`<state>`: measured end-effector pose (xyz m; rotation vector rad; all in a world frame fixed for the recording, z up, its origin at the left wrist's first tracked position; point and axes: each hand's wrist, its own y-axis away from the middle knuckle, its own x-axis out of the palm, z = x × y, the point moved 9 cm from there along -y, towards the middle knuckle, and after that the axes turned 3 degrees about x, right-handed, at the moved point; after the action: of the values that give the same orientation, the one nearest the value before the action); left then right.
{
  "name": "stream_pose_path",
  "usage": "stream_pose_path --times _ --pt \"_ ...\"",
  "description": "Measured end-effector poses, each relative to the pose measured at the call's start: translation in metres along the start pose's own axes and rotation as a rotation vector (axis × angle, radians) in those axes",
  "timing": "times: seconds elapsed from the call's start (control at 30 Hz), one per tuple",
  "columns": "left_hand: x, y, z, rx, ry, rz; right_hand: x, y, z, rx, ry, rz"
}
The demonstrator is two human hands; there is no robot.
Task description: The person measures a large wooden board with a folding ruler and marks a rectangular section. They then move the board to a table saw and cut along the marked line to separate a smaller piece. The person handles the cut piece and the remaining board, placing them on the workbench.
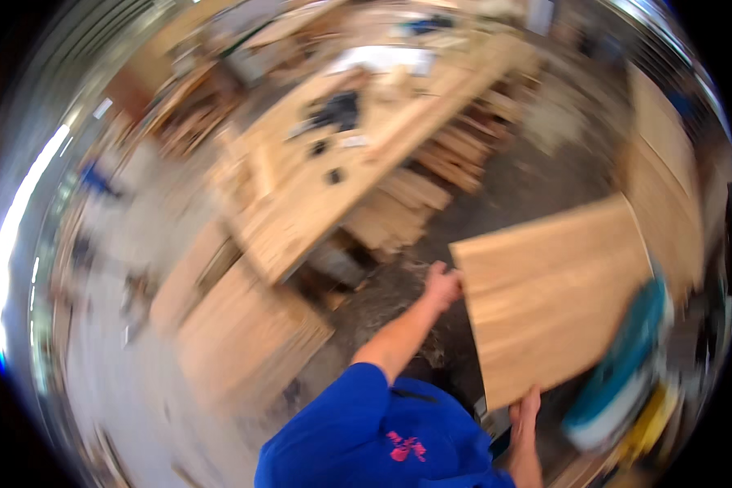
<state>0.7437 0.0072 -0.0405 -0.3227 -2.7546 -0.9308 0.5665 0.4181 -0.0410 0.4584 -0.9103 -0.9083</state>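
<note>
Grips the wood panel (557, 293) two-handed, right now clasping its left edge near the far corner with the left hand (443, 286) and its near edge with the right hand (527, 411)! Holds it out to the right of the blue shirt (333, 439), with the lower right corner lost behind a teal-and-white machine (625, 362). Has a long wooden workbench (289, 224) beyond, well apart from the panel, with dark items (340, 110) on top and stacked boards (394, 207) beneath.
</note>
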Motion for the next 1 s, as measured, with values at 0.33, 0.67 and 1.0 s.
stream_pose_path --times 0.33,0.67,1.0 --pt "-0.076 0.030 0.048 -0.349 -0.099 0.377 -0.073 0.077 -0.076 -0.079 0.093 -0.455" --pt "-0.166 0.178 0.120 -0.763 -0.252 0.558 -0.007 0.202 -0.294 0.109 -0.427 -0.376" --pt "-0.222 0.346 0.174 -1.279 -0.712 0.953 0.009 0.205 -0.334 -0.152 -0.786 -0.460"
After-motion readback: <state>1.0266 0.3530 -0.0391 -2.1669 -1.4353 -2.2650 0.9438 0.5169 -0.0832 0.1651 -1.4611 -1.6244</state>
